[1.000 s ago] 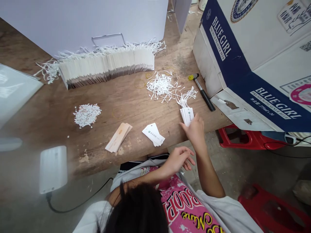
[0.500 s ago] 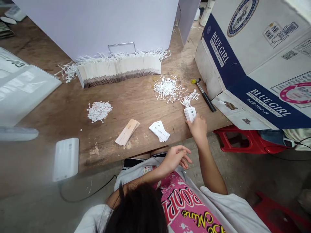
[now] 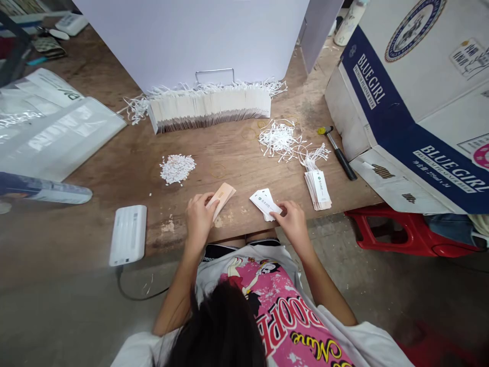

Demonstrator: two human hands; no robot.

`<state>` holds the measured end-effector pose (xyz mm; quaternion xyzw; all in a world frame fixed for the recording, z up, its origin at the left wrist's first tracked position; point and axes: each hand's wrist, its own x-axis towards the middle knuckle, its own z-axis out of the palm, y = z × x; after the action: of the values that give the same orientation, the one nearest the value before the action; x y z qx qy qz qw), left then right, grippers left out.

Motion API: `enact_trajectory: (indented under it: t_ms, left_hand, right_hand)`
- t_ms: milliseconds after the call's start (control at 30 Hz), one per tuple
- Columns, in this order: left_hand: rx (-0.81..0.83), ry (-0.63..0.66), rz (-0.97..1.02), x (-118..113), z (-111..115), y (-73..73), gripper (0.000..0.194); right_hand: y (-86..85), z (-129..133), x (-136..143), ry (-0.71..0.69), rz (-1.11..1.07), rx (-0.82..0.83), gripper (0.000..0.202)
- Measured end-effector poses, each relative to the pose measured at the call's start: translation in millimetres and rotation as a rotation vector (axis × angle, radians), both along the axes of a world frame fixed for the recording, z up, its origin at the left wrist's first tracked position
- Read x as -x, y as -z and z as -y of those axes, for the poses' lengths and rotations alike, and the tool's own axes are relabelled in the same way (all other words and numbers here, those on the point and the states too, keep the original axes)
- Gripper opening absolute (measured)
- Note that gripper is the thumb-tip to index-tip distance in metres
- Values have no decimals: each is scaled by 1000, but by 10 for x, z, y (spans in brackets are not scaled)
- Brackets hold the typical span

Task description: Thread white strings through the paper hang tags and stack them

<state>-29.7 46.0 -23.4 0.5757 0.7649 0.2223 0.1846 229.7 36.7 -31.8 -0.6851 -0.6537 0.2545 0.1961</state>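
Note:
My left hand (image 3: 199, 216) is closed at the table's front edge, thumb and fingers on the near-left side of a small stack of tan cards (image 3: 223, 195). To its right, my right hand (image 3: 293, 223) pinches the right end of a white printed tag (image 3: 263, 203) on a small fanned pile. The fingertips partly hide how many tags are gripped. Farther right lies a bundle of white tags (image 3: 320, 187) with white strings (image 3: 314, 157) fastened at its top, untouched by either hand. Behind it sits a loose heap of white strings (image 3: 279, 138).
A long row of strung tags (image 3: 214, 108) stands against a pale panel (image 3: 191, 41). Small white pieces (image 3: 178, 168) lie heaped at left, near a white power bank (image 3: 128, 234) and a plastic bag (image 3: 84, 135). A hammer (image 3: 342, 158) lies beside the large carton (image 3: 382, 127).
My right hand has left the strung tag bundle and moved left to the white tags. My left hand has moved from near my body to the tan cards. The view has shifted.

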Motion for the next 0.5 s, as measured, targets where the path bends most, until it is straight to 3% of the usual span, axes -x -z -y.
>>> enact_trajectory:
  t_ms: [100, 267, 367, 500]
  left_hand:
    - [16, -28, 110, 86, -22, 41, 21]
    - [-58, -116, 224, 96, 49, -27, 18]
    - [-40, -142, 529, 33, 115, -102, 19]
    - [-44, -25, 962, -250, 218, -215, 33]
  right_hand:
    - [-3, -25, -35, 65, -87, -27, 13]
    - [-43, -29, -117, 215, -281, 0, 18]
    - [-138, -1, -103, 218, -397, 46, 26]
    - [-297, 83, 184, 246, -767, 160, 28]
